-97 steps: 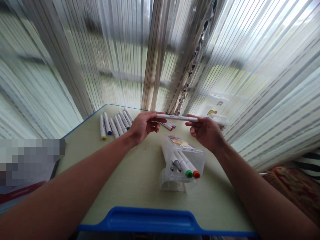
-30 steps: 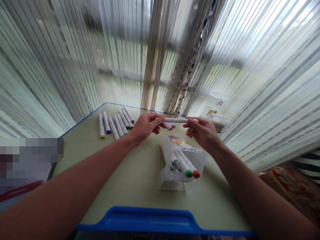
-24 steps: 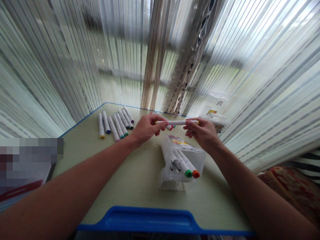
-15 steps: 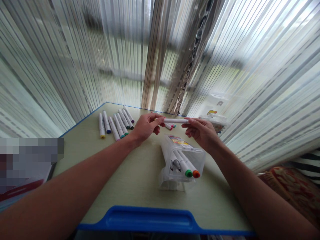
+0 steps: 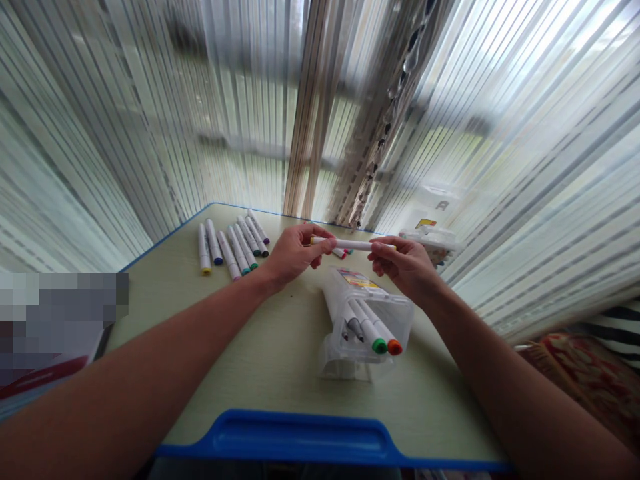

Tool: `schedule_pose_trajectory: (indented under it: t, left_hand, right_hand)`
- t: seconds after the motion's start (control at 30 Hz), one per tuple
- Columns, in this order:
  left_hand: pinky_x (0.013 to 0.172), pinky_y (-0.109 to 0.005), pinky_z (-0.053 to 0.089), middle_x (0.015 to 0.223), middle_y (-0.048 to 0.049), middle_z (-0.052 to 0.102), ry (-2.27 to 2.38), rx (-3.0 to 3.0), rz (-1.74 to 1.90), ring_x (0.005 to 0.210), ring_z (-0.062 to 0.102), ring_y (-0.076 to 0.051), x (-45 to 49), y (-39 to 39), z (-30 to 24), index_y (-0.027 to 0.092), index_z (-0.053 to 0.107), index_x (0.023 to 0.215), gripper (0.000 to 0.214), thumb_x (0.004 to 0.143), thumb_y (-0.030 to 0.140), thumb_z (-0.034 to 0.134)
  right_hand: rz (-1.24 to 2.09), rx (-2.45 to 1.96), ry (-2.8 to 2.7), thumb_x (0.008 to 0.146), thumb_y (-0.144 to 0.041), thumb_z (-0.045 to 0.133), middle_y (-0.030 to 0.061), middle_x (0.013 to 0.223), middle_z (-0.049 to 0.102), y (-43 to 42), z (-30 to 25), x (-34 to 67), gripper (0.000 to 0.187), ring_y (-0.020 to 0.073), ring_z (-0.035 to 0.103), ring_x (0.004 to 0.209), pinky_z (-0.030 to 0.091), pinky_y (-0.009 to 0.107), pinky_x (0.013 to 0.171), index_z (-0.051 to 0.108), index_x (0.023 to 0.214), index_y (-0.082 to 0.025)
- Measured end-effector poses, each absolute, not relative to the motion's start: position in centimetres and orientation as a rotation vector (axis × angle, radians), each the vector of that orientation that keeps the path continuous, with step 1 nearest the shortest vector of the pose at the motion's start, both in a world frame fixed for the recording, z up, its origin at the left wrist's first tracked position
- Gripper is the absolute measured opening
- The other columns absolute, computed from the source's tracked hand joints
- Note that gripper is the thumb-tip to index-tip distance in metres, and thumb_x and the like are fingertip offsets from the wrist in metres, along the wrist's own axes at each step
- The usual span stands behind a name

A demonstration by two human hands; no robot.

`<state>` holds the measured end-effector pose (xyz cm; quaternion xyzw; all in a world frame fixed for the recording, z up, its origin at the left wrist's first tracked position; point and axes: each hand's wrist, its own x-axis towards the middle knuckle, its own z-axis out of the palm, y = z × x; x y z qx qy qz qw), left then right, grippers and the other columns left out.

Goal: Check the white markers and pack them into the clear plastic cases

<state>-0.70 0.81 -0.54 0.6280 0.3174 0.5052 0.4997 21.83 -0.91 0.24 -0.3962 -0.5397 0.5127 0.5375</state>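
The left hand [image 5: 296, 253] and right hand [image 5: 409, 262] pinch opposite ends of a yellow-ended white marker [image 5: 353, 245], far of the clear plastic case [image 5: 334, 300], seemingly mid-handling (moving it calls for coordinated pinches).

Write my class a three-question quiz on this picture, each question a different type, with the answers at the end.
1. True or false: the left hand and the right hand both hold the same white marker.

2. Multiple choice: two markers with coloured ends stick out of the clear case. Which colours are those ends?
a) blue and pink
b) green and orange
c) yellow and purple

3. Fill the gap: as the person sees it, the larger group of loose markers lies to the ____ of the clear case.

Key: 1. True. 2. b. 3. left.
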Motion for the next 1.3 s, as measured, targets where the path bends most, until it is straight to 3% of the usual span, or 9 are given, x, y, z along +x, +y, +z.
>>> schedule_pose_trajectory:
  t: [0.23, 0.43, 0.7, 0.83, 0.97, 1.07, 1.3]
  left_hand:
    - [0.047, -0.019, 0.043, 0.078, -0.0069, 0.070, 0.769, 1.273, 1.202, 0.046, 0.052, -0.006, -0.8, 0.8, -0.1, 0.009, 0.069, 0.100, 0.022, 0.081, 0.021, 0.067]
    - [0.047, -0.022, 0.044, 0.079, -0.0114, 0.072, 0.713, 1.121, 1.190, 0.046, 0.055, -0.010, -0.9, 1.0, 0.1, 0.008, 0.068, 0.098, 0.021, 0.089, 0.018, 0.053]
    - [0.047, -0.023, 0.044, 0.077, -0.0117, 0.072, 0.707, 1.108, 1.179, 0.046, 0.056, -0.010, -1.0, 1.2, 0.1, 0.007, 0.068, 0.099, 0.023, 0.090, 0.018, 0.050]
    - [0.047, -0.021, 0.043, 0.077, -0.0091, 0.072, 0.760, 1.186, 1.187, 0.045, 0.054, -0.008, -0.9, 1.1, 0.0, 0.009, 0.067, 0.101, 0.020, 0.087, 0.019, 0.057]
    - [0.047, -0.020, 0.042, 0.076, -0.0068, 0.071, 0.777, 1.306, 1.188, 0.046, 0.052, -0.006, -1.0, 1.0, -0.2, 0.010, 0.068, 0.100, 0.022, 0.083, 0.024, 0.066]
    - [0.046, -0.019, 0.041, 0.071, -0.0045, 0.069, 0.764, 1.411, 1.195, 0.047, 0.051, -0.006, -1.1, 1.1, -0.5, 0.009, 0.069, 0.095, 0.026, 0.078, 0.029, 0.072]
    - [0.044, -0.019, 0.039, 0.069, -0.0030, 0.067, 0.815, 1.529, 1.212, 0.046, 0.051, -0.006, -1.0, 1.3, -0.8, 0.011, 0.069, 0.089, 0.030, 0.076, 0.037, 0.075]
  right_hand:
    - [1.286, -0.912, -1.200, 0.075, -0.028, 0.076, 0.0070, 0.072, 0.075, -0.9, 0.7, 22.0, 0.022, 0.0096, 0.061, 0.047, 0.045, 0.018, 0.043, 0.075, 0.091, -0.014]
    - [1.385, -0.908, -1.099, 0.082, -0.022, 0.059, 0.0092, 0.077, 0.076, -0.9, 1.1, 22.2, 0.023, 0.0108, 0.062, 0.049, 0.047, 0.020, 0.046, 0.073, 0.097, -0.012]
    - [1.432, -0.924, -1.016, 0.080, -0.017, 0.046, 0.0119, 0.076, 0.076, -0.9, 1.6, 22.1, 0.032, 0.0132, 0.062, 0.049, 0.048, 0.022, 0.045, 0.072, 0.096, -0.008]
    - [1.394, -0.934, -1.065, 0.081, -0.019, 0.051, 0.0111, 0.075, 0.076, -0.9, 1.4, 22.1, 0.029, 0.0128, 0.062, 0.048, 0.048, 0.022, 0.045, 0.072, 0.097, -0.009]
    - [1.290, -0.950, -1.193, 0.078, -0.025, 0.069, 0.0081, 0.073, 0.075, -0.9, 1.0, 22.0, 0.021, 0.0122, 0.064, 0.047, 0.046, 0.020, 0.042, 0.073, 0.094, -0.013]
    - [1.242, -0.956, -1.253, 0.070, -0.028, 0.081, 0.0065, 0.069, 0.075, -1.0, 0.7, 21.9, 0.025, 0.0119, 0.064, 0.046, 0.045, 0.019, 0.041, 0.074, 0.090, -0.015]
    - [1.188, -0.970, -1.295, 0.066, -0.031, 0.085, 0.0051, 0.066, 0.073, -0.9, 0.3, 21.8, 0.027, 0.0110, 0.063, 0.047, 0.046, 0.019, 0.043, 0.075, 0.086, -0.016]
